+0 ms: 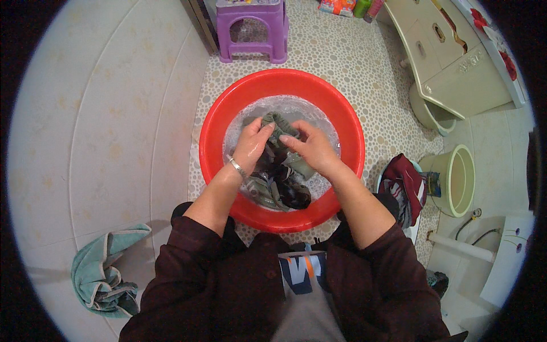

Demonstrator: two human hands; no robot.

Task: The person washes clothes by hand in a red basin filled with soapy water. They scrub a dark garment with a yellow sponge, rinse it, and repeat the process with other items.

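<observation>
A round red plastic basin (282, 81) stands on the floor before me, holding soapy water (314, 112) with foam. In it lies a wet garment in dark green and black (295, 192), partly under water. My left hand (253, 143) pinches the garment's ribbed green edge (273, 119) between thumb and fingers, just above the water. My right hand (312, 145) is at the other side of that ribbed edge, its thumb and fingers curled around the cloth. A silver bracelet (237, 166) circles my left wrist.
A purple plastic stool (252, 47) stands beyond the basin. To the right are a pale green bucket (463, 181), a pile of maroon and grey clothes (401, 184) and a cream cabinet (444, 60). A teal towel (98, 265) hangs by the left tiled wall (115, 128).
</observation>
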